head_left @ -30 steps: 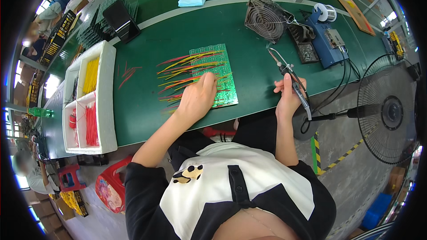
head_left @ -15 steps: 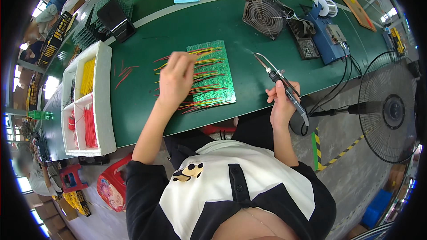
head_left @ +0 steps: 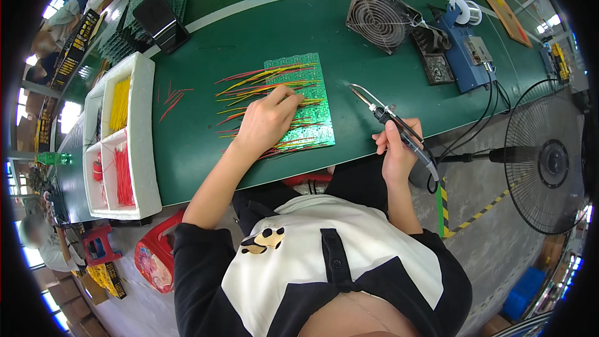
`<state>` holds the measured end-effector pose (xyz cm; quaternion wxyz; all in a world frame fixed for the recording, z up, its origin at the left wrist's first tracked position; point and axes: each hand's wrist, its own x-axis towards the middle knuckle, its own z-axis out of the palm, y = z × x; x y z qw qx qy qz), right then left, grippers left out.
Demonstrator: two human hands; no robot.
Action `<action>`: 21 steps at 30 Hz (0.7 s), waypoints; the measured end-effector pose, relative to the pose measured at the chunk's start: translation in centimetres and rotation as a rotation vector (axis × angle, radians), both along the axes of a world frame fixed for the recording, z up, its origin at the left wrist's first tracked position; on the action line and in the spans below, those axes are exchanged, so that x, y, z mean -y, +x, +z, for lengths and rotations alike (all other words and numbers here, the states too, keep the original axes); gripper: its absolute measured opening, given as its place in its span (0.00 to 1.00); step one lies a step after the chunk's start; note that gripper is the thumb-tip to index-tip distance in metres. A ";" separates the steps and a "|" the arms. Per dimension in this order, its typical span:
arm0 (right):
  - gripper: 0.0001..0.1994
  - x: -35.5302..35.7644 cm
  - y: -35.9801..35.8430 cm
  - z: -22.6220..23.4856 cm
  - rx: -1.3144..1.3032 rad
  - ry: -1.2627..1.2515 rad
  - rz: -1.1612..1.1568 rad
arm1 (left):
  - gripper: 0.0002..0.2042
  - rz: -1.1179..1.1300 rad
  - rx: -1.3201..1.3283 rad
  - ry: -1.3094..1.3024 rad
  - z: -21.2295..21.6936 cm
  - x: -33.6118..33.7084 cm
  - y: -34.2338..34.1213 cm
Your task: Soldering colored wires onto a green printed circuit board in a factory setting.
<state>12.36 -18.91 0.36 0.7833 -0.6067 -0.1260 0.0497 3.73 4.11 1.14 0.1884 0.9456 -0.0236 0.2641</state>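
Fingers of the left hand were pressed flat on the green circuit board, which lay on the table amid red and yellow wires. A soldering iron was gripped in the right hand, its tip held beside the board.

Bright, sharp ctr; fisheye-bent edges

I see a green bench carrying a green circuit board with red and yellow wires, a white compartment tray, a small fan and a blue soldering station.
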 end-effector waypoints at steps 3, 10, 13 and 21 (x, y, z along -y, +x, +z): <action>0.09 0.0 -0.3 0.0 0.004 -0.011 0.023 | 0.06 0.010 0.004 -0.012 -0.1 0.0 -0.2; 0.09 0.3 -0.8 -0.3 -0.043 0.031 0.109 | 0.07 0.008 0.038 0.023 -0.4 0.0 -0.1; 0.09 0.0 -1.2 -0.3 -0.040 0.024 0.148 | 0.07 0.016 0.037 0.028 -0.6 -0.1 -0.1; 0.10 -0.3 -1.4 -0.1 -0.054 -0.003 0.158 | 0.07 0.042 -0.024 -0.002 -0.2 0.2 -0.3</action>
